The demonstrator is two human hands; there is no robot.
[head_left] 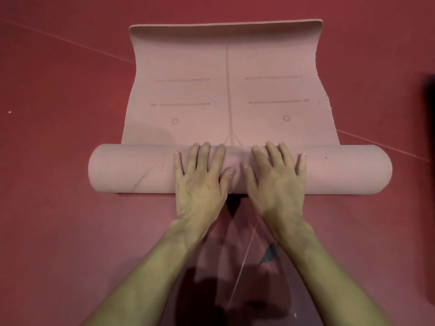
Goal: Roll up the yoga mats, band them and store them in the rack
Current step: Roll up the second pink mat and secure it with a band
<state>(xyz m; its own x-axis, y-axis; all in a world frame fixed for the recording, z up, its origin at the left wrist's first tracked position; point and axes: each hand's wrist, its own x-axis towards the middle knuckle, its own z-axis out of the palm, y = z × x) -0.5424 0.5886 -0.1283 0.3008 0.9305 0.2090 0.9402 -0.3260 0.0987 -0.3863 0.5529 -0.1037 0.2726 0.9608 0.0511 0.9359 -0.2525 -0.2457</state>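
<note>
A pink yoga mat [226, 90] lies on the red floor, partly rolled. Its rolled part [131, 168] forms a thick cylinder across the middle of the view, and the flat part with printed guide lines stretches away from me to a far edge that curls upward. My left hand [200, 175] rests flat on top of the roll, fingers straight and spread. My right hand [275, 175] lies beside it in the same way, just right of centre. Both palms press on the roll. No band or rack is in view.
Red floor [58, 231] surrounds the mat, crossed by thin pale lines. A dark object [429, 184] stands at the right edge of the view. A dark smudge [268, 254] marks the floor between my forearms.
</note>
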